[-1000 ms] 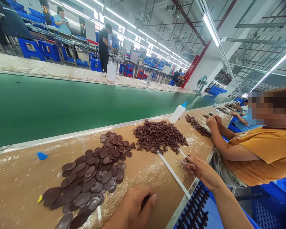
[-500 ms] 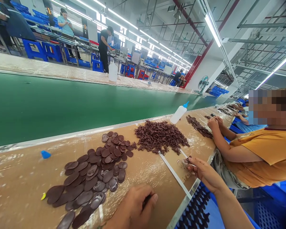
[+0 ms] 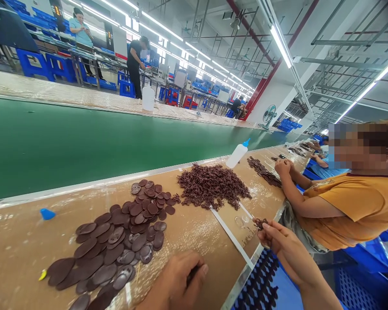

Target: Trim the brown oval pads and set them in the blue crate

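My right hand (image 3: pixel 286 247) pinches a small dark brown curly piece (image 3: pixel 260 223) between thumb and fingertips, just above the table's near edge. On the tabletop rests my left hand (image 3: pixel 181 273), loosely curled; the inside of its grip is hidden. Left of it lies a spread heap of flat brown oval discs (image 3: pixel 116 241), some glossy. Beyond both hands is a pile of brown curly pieces (image 3: pixel 213 186) like the one I hold. Below my right wrist, a blue surface (image 3: pixel 286 292) carries rows of dark shaped pieces (image 3: pixel 258 280).
A white squeeze bottle with a blue tip (image 3: pixel 237 155) leans behind the pile. A blue cap (image 3: pixel 47 214) lies at left. A green conveyor belt (image 3: pixel 84 142) runs beyond the table (image 3: pixel 168 241). At right sits a co-worker in an orange shirt (image 3: pixel 352 206), hands over brown pieces.
The whole view has shifted slightly, moving the scene leftward. My right hand has drawn back a little from the pile, still pinching the curly piece. My left hand stays on the table.
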Demonstrator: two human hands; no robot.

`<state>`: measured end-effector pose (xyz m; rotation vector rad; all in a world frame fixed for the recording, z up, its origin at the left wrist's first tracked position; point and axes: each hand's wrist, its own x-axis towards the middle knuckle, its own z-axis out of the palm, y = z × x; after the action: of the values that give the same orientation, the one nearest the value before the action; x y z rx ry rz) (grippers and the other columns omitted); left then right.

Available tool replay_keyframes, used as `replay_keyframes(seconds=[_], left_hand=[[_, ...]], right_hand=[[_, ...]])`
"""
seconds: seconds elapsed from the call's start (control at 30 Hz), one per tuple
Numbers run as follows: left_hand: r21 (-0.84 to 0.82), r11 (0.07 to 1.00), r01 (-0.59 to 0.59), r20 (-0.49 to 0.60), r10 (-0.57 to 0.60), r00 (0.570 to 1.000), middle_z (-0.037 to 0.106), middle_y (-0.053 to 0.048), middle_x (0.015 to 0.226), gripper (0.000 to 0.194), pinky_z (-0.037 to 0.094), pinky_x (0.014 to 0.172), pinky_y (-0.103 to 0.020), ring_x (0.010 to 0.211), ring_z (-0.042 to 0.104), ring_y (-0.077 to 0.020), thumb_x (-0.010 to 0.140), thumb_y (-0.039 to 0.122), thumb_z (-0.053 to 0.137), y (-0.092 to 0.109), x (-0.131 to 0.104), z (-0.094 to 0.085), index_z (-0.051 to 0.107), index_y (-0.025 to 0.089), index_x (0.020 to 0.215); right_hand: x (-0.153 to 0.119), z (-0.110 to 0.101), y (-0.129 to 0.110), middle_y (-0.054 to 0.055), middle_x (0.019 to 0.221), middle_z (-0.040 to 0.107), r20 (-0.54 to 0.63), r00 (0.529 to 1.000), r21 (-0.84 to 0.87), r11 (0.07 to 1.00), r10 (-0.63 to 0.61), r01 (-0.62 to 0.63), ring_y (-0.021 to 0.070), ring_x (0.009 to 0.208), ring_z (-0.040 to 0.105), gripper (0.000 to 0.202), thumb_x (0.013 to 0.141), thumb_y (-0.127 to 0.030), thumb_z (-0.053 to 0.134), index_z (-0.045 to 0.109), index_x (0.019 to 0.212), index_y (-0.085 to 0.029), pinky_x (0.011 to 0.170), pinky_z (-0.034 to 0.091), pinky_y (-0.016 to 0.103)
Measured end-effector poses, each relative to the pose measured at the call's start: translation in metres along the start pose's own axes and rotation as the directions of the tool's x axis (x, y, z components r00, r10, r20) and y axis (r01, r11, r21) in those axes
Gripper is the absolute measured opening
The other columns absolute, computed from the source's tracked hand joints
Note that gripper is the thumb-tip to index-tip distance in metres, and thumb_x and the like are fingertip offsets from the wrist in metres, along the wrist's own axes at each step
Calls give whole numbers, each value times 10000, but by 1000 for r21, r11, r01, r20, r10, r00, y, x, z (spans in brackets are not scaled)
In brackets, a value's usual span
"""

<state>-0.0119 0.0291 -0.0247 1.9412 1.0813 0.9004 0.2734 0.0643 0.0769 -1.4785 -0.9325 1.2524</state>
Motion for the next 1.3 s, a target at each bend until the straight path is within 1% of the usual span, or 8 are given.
replay_keyframes(seconds=[0.13,0.23,0.43,0.6,0.7,0.87,1.0,1.3], left_hand=[[-3,999,32,30,-32,999,587,0,715,270,356,636,-252,675,533,-147,973,322,382,6,0,-5,515,211,765],[6,998,55,38,-55,998,591,-2,725,290,365,658,-261,692,539,-155,978,336,372,13,-1,-10,509,211,755],[3,994,110,61,-110,992,612,-6,756,272,380,689,-272,731,561,-163,977,327,395,21,-4,-16,541,207,783],[19,994,108,78,-109,991,640,-29,807,279,394,730,-292,781,576,-184,986,331,387,21,-4,-17,557,201,806],[14,993,117,81,-118,990,641,-31,807,285,394,724,-292,778,575,-185,988,333,389,22,-4,-17,553,201,795],[-13,994,106,75,-105,992,621,-12,772,267,388,714,-281,752,566,-170,984,314,404,23,-5,-18,539,204,781],[-18,993,113,80,-111,991,611,-12,765,261,383,699,-279,743,556,-170,978,307,403,25,-4,-20,527,204,773],[-19,992,125,92,-123,988,607,-9,768,247,397,707,-274,748,556,-166,970,287,412,26,-2,-21,528,205,767]], right_hand=[[-19,13,-4,35,813,623,62,998,95,995,-7,2,165,739,517,334,800,-426,763,743,1020,-176,637,439,251],[-25,19,-4,32,798,609,90,996,109,994,-11,1,151,714,496,315,829,-430,730,738,1001,-166,622,417,243],[-24,18,-4,-23,672,505,42,999,-12,1000,-19,19,125,647,416,303,821,-477,727,636,810,-189,603,366,242],[-13,7,8,-93,558,289,48,998,-287,958,41,-26,95,527,182,376,856,-542,632,523,766,-193,498,179,258],[-5,2,18,-108,569,229,44,992,-356,930,119,-96,83,515,116,389,825,-531,650,462,719,-206,494,97,281],[6,-1,28,-109,573,206,35,985,-442,886,169,-137,82,499,120,390,834,-527,578,368,680,-236,491,79,291],[13,0,29,-107,540,224,35,981,-543,828,188,-140,84,481,141,348,819,-499,555,389,665,-234,481,82,296],[31,3,22,-81,516,278,72,989,-774,632,127,-24,99,500,224,326,754,-447,560,396,575,-230,494,151,281]])
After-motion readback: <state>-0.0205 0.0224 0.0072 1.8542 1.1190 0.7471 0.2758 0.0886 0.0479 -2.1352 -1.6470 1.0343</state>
